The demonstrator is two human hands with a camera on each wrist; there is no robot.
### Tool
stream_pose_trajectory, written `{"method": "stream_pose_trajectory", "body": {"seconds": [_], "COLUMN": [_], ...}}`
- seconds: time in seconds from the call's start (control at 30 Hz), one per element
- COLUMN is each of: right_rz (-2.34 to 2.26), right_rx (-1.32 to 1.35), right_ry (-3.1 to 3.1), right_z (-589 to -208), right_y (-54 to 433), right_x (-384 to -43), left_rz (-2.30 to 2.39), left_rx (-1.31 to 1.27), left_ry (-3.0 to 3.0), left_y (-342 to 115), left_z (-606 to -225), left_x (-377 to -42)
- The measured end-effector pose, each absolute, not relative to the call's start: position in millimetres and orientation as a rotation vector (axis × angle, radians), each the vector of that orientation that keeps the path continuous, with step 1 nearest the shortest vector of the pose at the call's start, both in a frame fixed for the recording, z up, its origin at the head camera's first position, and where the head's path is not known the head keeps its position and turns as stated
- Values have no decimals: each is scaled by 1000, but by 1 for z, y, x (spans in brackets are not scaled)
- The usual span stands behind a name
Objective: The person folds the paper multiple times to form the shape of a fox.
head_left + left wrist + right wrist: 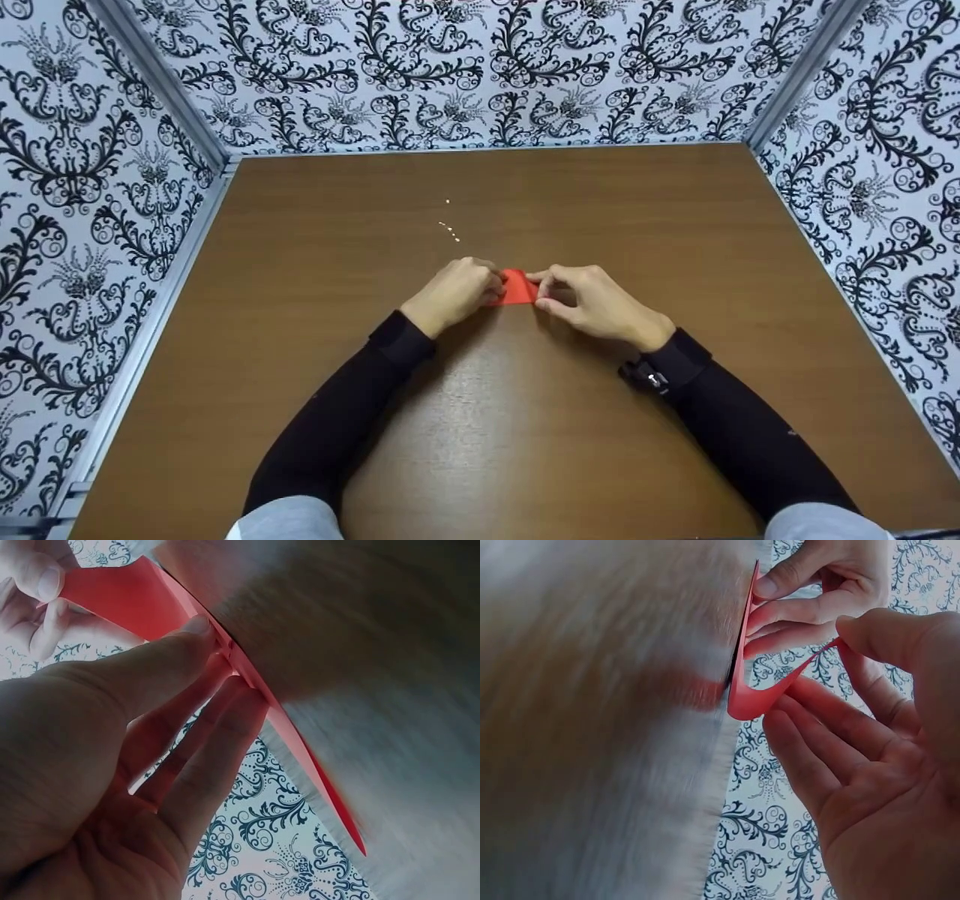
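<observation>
Head view shows a piece of red paper (pixel 516 289) on the brown wooden tabletop (pixel 637 202), between both hands. At the paper's left part, the left hand (pixel 457 294) holds it, thumb and fingertips close together. At its right end, the right hand (pixel 604 304) pinches a raised, curving edge between thumb and forefinger. Pale specks (pixel 450 229) lie beyond the paper, to its left.

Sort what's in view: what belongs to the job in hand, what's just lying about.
In the job:
- thin, bent red sheet, apparently paper
- left hand and right hand, both holding it

Lying about:
- tiny white specks on brown wood-look tabletop
</observation>
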State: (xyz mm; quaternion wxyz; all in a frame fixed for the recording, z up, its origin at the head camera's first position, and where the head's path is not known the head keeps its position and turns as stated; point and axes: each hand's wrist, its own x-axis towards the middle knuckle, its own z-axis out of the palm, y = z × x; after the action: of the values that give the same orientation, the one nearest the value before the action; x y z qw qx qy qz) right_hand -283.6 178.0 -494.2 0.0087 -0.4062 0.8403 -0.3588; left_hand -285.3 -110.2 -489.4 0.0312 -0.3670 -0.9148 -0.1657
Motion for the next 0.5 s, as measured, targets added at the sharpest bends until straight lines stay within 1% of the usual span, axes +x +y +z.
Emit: {"method": "stream_pose_trajectory", "body": {"seconds": [0.23,0.5], "right_rz": [-1048,-938], "right_rx": [-1358,-1348], "right_ry": [2620,2607], "right_z": [-493,-491], "right_y": [177,173], "right_x": [-281,-278], "left_rz": [-471,-464], "left_rx": [-1129,-1123], "left_ry": [-2827,-2815], "left_y": [-109,-109], "left_z": [-488,-490], "left_x": [-285,-286]}}
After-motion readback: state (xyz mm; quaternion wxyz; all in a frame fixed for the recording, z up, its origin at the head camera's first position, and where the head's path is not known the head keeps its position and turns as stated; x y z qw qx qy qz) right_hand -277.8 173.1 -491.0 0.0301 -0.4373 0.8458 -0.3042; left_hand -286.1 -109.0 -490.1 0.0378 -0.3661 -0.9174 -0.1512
